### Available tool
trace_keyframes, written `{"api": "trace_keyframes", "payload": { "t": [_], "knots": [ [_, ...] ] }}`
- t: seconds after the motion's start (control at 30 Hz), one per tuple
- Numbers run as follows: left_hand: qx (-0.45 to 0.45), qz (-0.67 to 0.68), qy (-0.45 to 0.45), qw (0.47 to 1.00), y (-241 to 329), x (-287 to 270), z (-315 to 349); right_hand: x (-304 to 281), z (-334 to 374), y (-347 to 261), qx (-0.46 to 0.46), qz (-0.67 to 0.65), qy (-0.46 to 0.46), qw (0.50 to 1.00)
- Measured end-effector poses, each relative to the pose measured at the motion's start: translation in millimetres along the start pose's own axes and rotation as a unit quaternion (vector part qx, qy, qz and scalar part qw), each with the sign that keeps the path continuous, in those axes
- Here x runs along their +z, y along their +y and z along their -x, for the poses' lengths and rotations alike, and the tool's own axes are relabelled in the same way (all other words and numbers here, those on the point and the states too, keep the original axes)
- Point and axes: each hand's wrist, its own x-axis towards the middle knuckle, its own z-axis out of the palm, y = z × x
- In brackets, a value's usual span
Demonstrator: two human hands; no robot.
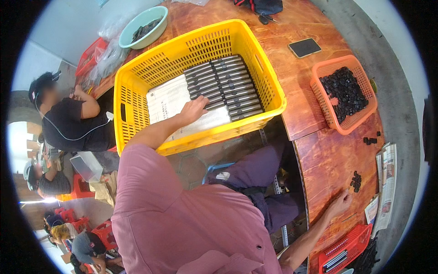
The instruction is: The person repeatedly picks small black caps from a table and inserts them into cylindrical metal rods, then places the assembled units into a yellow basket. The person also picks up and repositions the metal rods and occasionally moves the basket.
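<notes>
My left hand [195, 110] is inside the yellow plastic basket [150, 64]. Its fingers are bent closely together at the end of a metal tube, at the edge of a white printed sheet [166, 102]. Two columns of metal tubes [237, 86] with black fittings lie side by side on that sheet. My right hand [340, 203] is low over the wooden table [326, 160], with its fingertips drawn together. Whatever they may hold is too small to make out. Just beyond them lies a little heap of small black parts [356, 181].
An orange basket [344, 125] full of black parts stands at the right, below a phone [305, 47]. A red tray [335, 249] holds metal tubes, near folded newspaper [387, 182]. A pale green basin [150, 36] stands far left. Co-workers [73, 118] sit to the left.
</notes>
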Motion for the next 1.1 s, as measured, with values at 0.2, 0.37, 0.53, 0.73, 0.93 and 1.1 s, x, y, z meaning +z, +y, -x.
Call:
{"api": "trace_keyframes", "payload": {
  "t": [0.2, 0.37, 0.53, 0.73, 0.93, 1.1],
  "knots": [
    [0.016, -0.051, -0.031, 0.998, 8, 3, -2, 2, 1, 4, -0.020, 0.001, 0.006, 1.000],
    [0.028, -0.080, -0.067, 0.994, 17, -4, -4, 6, 1, 4, -0.004, -0.035, 0.015, 0.999],
    [0.025, -0.089, -0.057, 0.994, 8, 6, -6, -2, -1, 4, 0.029, 0.014, -0.029, 0.999],
    [0.023, -0.080, -0.040, 0.996, 6, 4, -2, 1, -1, 9, 0.020, -0.006, -0.024, 1.000],
    [0.033, -0.074, -0.040, 0.996, 11, -3, 4, 1, 0, 3, 0.031, -0.011, -0.025, 0.999],
    [0.049, -0.076, -0.034, 0.995, 3, 5, 4, 5, 3, -3, 0.002, -0.022, 0.015, 1.000]
  ]
}}
